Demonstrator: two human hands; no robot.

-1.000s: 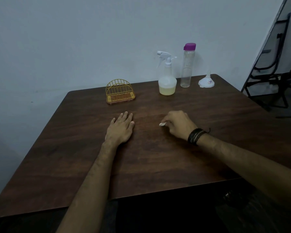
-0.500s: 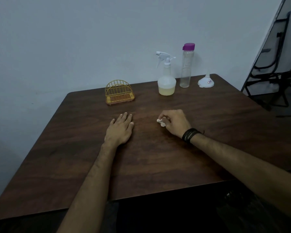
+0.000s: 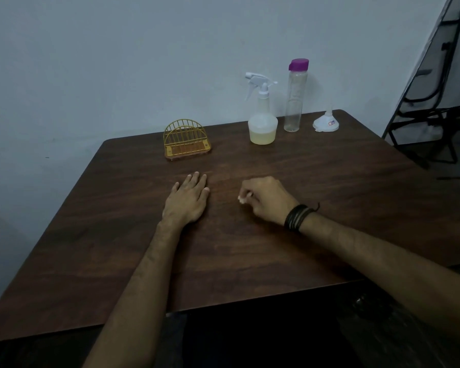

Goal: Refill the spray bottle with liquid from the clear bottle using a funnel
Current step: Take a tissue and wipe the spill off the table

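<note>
A white spray bottle (image 3: pixel 262 120) with pale yellow liquid in its round base stands at the far side of the brown table (image 3: pixel 329 197). Just right of it stands a tall clear bottle (image 3: pixel 294 102) with a purple cap. A white funnel (image 3: pixel 326 124) sits upside down near the far right corner. My left hand (image 3: pixel 187 199) lies flat on the table, fingers straight. My right hand (image 3: pixel 267 199) rests beside it with curled fingers pinching a small white object (image 3: pixel 242 199). Both hands are well short of the bottles.
A yellow wire holder (image 3: pixel 185 140) stands at the back left of the table, against a plain wall. A black folding chair (image 3: pixel 436 107) is on the floor beyond the table's right edge.
My right hand has shifted a little toward me and left with the small white object still in its fingers. The left hand has stayed flat.
</note>
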